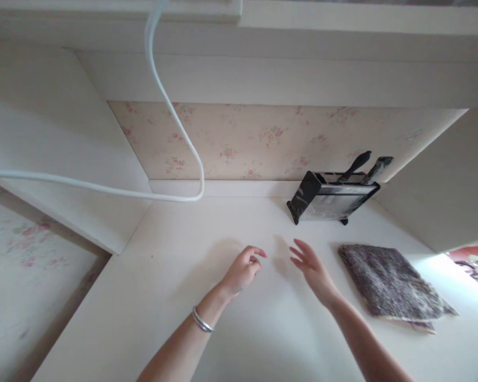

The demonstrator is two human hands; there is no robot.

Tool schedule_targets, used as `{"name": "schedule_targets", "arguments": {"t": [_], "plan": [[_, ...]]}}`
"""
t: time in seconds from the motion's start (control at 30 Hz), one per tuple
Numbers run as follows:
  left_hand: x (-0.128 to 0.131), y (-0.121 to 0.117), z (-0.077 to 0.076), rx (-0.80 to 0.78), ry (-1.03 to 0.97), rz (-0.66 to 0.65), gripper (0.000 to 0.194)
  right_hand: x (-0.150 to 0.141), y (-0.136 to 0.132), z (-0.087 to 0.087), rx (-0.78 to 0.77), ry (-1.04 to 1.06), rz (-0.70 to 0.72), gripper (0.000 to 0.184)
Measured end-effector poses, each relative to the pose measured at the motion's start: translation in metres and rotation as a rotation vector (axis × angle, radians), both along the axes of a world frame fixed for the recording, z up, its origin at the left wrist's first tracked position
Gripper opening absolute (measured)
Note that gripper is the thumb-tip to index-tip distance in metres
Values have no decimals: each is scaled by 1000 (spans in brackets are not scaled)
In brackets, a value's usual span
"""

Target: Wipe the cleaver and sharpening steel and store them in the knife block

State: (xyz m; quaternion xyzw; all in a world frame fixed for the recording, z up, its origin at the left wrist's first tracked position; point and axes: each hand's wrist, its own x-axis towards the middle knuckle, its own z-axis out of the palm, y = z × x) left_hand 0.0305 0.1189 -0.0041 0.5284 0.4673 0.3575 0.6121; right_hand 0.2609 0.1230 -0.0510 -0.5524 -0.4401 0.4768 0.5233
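My left hand [244, 269] hovers over the middle of the white countertop [151, 297], fingers loosely curled with nothing in them, a silver bangle on the wrist. My right hand [309, 264] reaches forward just beside it, fingers stretched out and apart, holding nothing. Both hands are a short way in front of a black knife block [330, 200] that stands against the back wall with two dark handles sticking up. A speckled grey mat [390, 284] lies flat to the right of my right hand.
A white cable [175, 116] hangs from above and loops along the back left wall. Floral wallpaper [242, 143] covers the back wall under a white shelf. White side panels close in the counter on both sides.
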Motion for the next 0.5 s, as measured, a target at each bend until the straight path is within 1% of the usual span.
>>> {"name": "schedule_targets", "arguments": {"t": [0.07,0.1,0.17,0.2,0.27,0.33,0.37,0.43,0.5], "plan": [[17,15,22,57,-15,-37,31,48,21,22,-56,-15,-100,55],[28,24,34,79,-23,-56,31,71,34,36,-78,-11,-197,51],[53,44,54,100,-32,-83,34,114,59,66,-110,-29,-466,37],[67,54,62,106,-36,-90,38,132,72,81,-112,-47,-553,33],[95,74,74,119,-42,-84,49,161,97,108,-118,-86,-667,31],[121,94,79,147,-47,-54,63,180,116,128,-122,-120,-722,29],[132,103,80,168,-48,-34,69,186,124,135,-123,-131,-728,28],[152,120,81,216,-47,4,78,191,137,141,-115,-134,-680,25],[166,134,80,259,-57,14,85,191,145,140,-109,-125,-584,24]]}}
